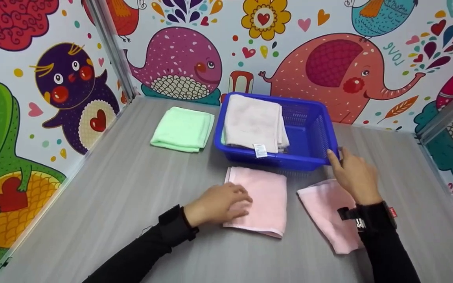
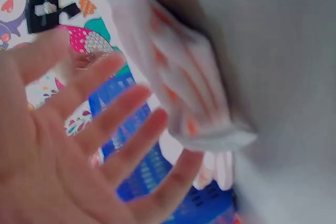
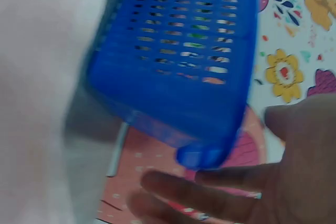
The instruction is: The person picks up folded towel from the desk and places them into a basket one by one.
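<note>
My left hand (image 1: 220, 202) is over the left part of a folded pink towel (image 1: 267, 200) with its fingers spread; the left wrist view shows the fingers apart, with nothing held in the palm. A blue plastic basket (image 1: 305, 162) stands behind that towel. At its front right corner is my right hand (image 1: 354, 175), thumb and fingertips right at the rim. The right wrist view has the thumb and fingers (image 3: 184, 190) extended beside the corner. Partly beneath the right wrist lies another pink towel (image 1: 328, 212). A folded pale towel (image 1: 252, 122) with a white label fills the basket's left side.
A folded light green towel (image 1: 183, 129) lies left of the basket. The grey tabletop (image 1: 132, 169) is bounded by walls printed with cartoon animals, with a metal post (image 1: 112, 43) at the back left corner. The basket stands close to the back wall.
</note>
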The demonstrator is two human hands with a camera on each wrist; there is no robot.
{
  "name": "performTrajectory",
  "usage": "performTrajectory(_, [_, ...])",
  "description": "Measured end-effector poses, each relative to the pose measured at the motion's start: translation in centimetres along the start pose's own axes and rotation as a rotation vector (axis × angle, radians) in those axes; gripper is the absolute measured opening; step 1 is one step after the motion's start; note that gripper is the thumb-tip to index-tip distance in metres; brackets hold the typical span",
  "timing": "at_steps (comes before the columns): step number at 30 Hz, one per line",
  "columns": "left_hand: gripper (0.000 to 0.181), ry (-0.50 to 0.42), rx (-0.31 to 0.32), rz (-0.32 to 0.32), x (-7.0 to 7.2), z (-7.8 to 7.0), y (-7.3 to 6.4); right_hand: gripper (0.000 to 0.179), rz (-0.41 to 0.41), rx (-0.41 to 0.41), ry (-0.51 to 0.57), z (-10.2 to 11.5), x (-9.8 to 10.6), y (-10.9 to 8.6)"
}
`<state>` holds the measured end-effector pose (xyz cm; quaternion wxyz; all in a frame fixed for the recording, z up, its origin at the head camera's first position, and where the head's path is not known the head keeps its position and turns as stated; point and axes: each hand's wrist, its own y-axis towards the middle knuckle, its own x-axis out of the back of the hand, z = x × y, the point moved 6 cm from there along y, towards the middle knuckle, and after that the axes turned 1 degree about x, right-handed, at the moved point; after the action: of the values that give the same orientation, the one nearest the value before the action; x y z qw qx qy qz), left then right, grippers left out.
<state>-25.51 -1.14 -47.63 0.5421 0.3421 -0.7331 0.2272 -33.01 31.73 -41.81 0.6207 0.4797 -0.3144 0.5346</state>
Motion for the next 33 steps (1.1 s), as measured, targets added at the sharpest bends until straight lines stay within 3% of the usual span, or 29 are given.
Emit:
performTrajectory(3, [0.039,-0.057,0.125,-0.162,0.9,1.5,0.1,0.05,-0.142,0.061,0.0,2.2,1.1,-0.7])
performTrajectory(5, [0.048,-0.108,0.205,-0.217,1.0,2.5,0.0,0.033,-0.157,0.135,0.08,4.1,0.6,-1.1])
performTrajectory(7, [0.057,-0.161,0.251,-0.21,0.7,3.2,-0.1,0.025,-0.041,0.227,0.174,6.0,-1.1,-1.7])
performTrajectory(9, [0.067,-0.225,0.269,-0.167,0.2,3.4,-0.2,0.027,0.153,0.304,0.221,7.7,-3.5,-2.6])
performTrajectory(12, [0.079,-0.284,0.251,-0.109,-0.3,3.2,-0.2,0.049,0.413,0.376,0.187,9.1,-6.5,-4.4])
performTrajectory(15, [0.083,-0.319,0.229,-0.088,-0.5,2.8,-0.1,0.07,0.509,0.386,0.12,9.5,-8.0,-5.6])
performTrajectory(18, [0.079,-0.355,0.231,-0.065,-0.8,2.6,0.1,0.079,0.526,0.408,0.13,9.9,-9.0,-6.1])
performTrajectory(23, [0.073,-0.403,0.227,0.002,-1.3,2.4,0.4,0.074,0.552,0.49,0.216,10.9,-10.2,-6.5])
performTrajectory(27, [0.07,-0.403,0.19,0.008,-1.3,2.2,0.7,0.071,0.569,0.5,0.244,11.2,-10.4,-6.6])
performTrajectory(30, [0.067,-0.39,0.128,-0.015,-0.6,1.3,0.7,0.065,0.574,0.541,0.253,11.7,-9.6,-6.5])
performTrajectory(33, [0.068,-0.366,0.07,-0.044,1.1,-0.2,0.6,0.06,0.562,0.589,0.286,12.1,-7.7,-6.4])
